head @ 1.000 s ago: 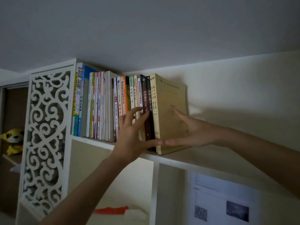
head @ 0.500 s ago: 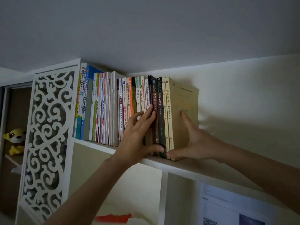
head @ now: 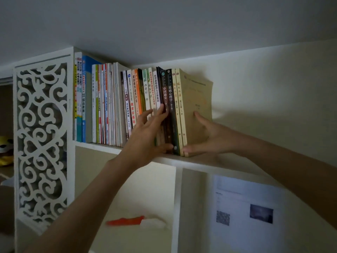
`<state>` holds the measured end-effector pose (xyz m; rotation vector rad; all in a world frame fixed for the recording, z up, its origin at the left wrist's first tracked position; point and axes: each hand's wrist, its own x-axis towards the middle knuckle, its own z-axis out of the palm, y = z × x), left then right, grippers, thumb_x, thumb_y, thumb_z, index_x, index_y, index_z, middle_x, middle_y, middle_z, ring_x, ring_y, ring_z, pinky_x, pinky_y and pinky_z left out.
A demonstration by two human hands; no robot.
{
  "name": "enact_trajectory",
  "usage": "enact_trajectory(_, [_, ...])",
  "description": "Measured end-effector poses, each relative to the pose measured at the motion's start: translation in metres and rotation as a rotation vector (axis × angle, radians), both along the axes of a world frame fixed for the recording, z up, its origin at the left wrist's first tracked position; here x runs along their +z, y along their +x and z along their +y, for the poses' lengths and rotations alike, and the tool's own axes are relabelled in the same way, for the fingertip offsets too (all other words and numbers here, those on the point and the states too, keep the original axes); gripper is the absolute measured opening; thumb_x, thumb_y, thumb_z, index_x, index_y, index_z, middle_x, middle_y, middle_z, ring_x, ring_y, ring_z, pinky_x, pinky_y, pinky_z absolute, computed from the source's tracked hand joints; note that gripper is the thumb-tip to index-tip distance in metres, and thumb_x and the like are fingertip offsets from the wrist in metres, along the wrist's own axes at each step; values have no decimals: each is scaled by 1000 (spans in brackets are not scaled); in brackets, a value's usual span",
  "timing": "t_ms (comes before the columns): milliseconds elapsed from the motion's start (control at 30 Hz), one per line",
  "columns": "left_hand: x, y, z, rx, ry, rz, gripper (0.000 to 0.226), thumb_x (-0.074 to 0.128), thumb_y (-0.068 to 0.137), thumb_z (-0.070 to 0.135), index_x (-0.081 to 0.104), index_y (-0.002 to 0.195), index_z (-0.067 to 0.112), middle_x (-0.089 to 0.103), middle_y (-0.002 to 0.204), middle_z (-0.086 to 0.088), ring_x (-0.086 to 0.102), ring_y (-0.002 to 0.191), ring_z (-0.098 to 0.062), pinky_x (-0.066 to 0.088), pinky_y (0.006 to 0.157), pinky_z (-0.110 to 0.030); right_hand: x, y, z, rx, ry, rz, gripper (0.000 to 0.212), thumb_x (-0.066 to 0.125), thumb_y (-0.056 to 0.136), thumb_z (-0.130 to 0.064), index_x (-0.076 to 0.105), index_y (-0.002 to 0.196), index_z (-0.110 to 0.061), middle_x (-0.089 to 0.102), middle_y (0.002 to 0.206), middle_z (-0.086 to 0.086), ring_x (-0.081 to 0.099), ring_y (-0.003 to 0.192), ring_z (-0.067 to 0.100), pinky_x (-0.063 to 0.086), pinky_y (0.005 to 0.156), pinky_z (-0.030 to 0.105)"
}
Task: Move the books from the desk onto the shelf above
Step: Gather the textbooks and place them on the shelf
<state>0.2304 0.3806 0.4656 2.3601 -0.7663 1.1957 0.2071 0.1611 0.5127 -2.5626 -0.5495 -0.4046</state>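
Observation:
A row of several books (head: 113,105) stands upright on the white shelf (head: 209,162) under the ceiling. The rightmost one is a beige book (head: 197,99) with its cover facing right. My right hand (head: 209,138) lies flat against that cover, fingers straight, thumb at the book's bottom front edge. My left hand (head: 148,132) rests with straight fingers on the spines of the dark books (head: 168,106) just left of it, thumb near their bottom edge. The desk is out of view.
A white carved fretwork panel (head: 42,141) closes the shelf's left end. A yellow plush toy (head: 5,150) sits beyond it at the far left. Below the shelf are a white divider (head: 177,207), a red and white object (head: 135,220) and a printed sheet (head: 246,210) on the wall.
The beige book was leaning out and is now pushed upright against the row. My left fingers slid up the spines. The view shifted slightly left and down.

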Motion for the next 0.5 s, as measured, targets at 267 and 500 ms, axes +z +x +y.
enact_trajectory(267, [-146,-107,-91,-274,54,11,18,61,88,23,64,105,21,65,97,8,58,88,-7,53,77,-26,-129,-112,-95,203,-244,-767,19,60,86,-9,75,96,-13,68,114,4,59,118,18,40,108,35])
enact_trajectory(500, [-351,-127,-220,-301,598,923,33,58,92,32,57,125,23,56,125,-2,53,118,-19,42,97,-29,-394,-204,-246,-272,-311,351,20,54,92,-28,65,108,-32,53,131,-1,50,121,22,44,101,41])
